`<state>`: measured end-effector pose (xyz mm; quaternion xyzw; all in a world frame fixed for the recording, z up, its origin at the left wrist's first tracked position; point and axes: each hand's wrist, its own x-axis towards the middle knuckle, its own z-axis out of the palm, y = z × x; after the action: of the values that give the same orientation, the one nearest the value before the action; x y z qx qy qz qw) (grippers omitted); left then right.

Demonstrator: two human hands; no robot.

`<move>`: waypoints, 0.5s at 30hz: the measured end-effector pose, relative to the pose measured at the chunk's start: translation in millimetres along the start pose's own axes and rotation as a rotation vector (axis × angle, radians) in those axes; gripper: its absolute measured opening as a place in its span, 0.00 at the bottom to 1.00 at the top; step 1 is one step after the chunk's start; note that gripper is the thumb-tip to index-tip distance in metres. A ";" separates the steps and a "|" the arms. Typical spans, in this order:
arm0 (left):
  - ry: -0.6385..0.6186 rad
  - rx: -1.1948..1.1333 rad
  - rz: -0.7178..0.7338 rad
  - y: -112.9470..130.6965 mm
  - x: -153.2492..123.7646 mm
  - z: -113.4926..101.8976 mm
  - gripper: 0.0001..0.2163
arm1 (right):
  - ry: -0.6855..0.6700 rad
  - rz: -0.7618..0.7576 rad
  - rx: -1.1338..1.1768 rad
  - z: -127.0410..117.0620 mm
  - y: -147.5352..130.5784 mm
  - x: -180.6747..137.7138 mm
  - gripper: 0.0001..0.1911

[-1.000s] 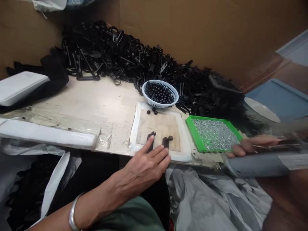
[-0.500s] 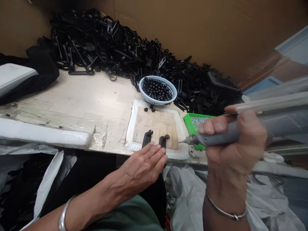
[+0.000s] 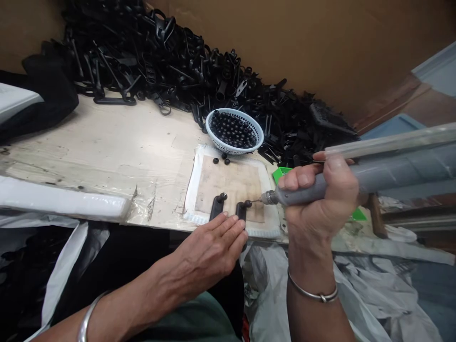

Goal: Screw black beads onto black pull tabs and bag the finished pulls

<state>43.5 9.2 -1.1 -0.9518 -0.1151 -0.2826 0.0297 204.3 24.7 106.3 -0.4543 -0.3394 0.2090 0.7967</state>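
Note:
My left hand point(image 3: 213, 244) lies over two black crank-shaped plastic arms, holding them against the cloth at the table's front edge; its thumb is hidden. The left arm point(image 3: 217, 207) and the right arm point(image 3: 241, 211) each have a small round knob at the upper end. My right hand point(image 3: 320, 199) is closed round a grey power screwdriver point(image 3: 302, 191), held nearly level. Its thin bit reaches the right arm's knob point(image 3: 248, 204). Under the arms is a white-edged cloth pad point(image 3: 228, 183).
Behind the pad stands a pale blue basket point(image 3: 235, 150) of black balls, with several loose balls point(image 3: 215, 161) in front. A heap of black plastic parts point(image 3: 178, 71) lines the back. A green tray point(image 3: 280, 174) sits partly behind my right hand.
My right hand has moved left with the screwdriver, bringing its bit from beside the pad to the right arm's knob. My left hand stays on the two arms.

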 end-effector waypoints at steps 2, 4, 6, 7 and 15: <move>0.006 -0.003 -0.004 0.1 -0.3 0.2 0.17 | -0.007 0.003 -0.001 -0.3 0.9 0.3 0.10; 0.006 -0.007 -0.010 0.2 -0.1 -0.4 0.16 | -0.012 0.001 -0.006 -1.0 1.6 0.6 0.10; 0.000 -0.011 -0.011 0.2 0.6 -1.5 0.16 | -0.016 -0.001 -0.011 -1.4 2.1 0.6 0.10; -0.001 -0.013 -0.010 0.1 0.9 -2.0 0.16 | -0.017 -0.004 -0.014 -1.3 2.4 0.5 0.10; -0.018 -0.027 -0.020 -0.7 2.4 -2.6 0.14 | -0.011 -0.012 -0.041 4.9 4.5 -1.3 0.08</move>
<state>43.9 10.1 2.3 -0.9535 -0.1213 -0.2758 0.0131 199.7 28.9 103.7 -0.4675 -0.3509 0.1997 0.7864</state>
